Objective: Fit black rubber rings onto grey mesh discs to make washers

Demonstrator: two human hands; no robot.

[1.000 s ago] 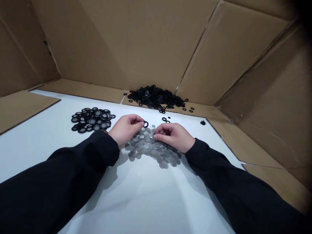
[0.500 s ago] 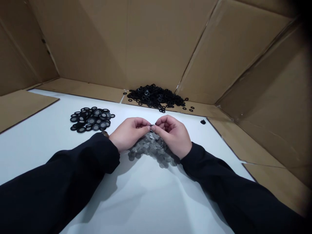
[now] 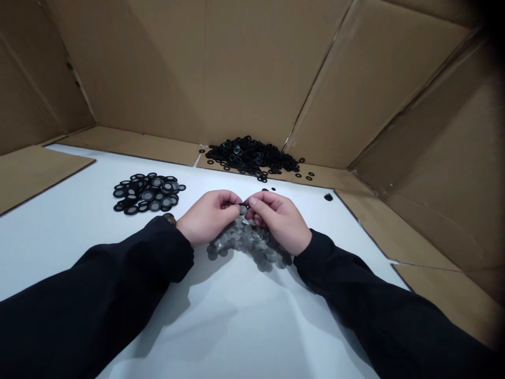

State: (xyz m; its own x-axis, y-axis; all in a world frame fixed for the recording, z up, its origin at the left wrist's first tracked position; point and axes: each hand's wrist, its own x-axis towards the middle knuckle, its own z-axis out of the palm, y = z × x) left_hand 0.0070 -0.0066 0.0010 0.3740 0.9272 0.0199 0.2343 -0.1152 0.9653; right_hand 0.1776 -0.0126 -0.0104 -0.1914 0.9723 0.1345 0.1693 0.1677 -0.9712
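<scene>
My left hand and my right hand meet over a heap of grey mesh discs on the white table. Both pinch the same small piece between their fingertips: a black rubber ring with a grey mesh disc in it. Fingers of both hands are curled closed around it. Black sleeves cover both arms.
A pile of finished black rings with mesh lies to the left. A larger heap of empty black rings sits at the back against the cardboard wall. A few loose rings lie near it. Cardboard flaps border the white table.
One second ago the left hand held a black ring alone while the right picked at the disc heap. The hands then came together and now both pinch the ring with a disc.
</scene>
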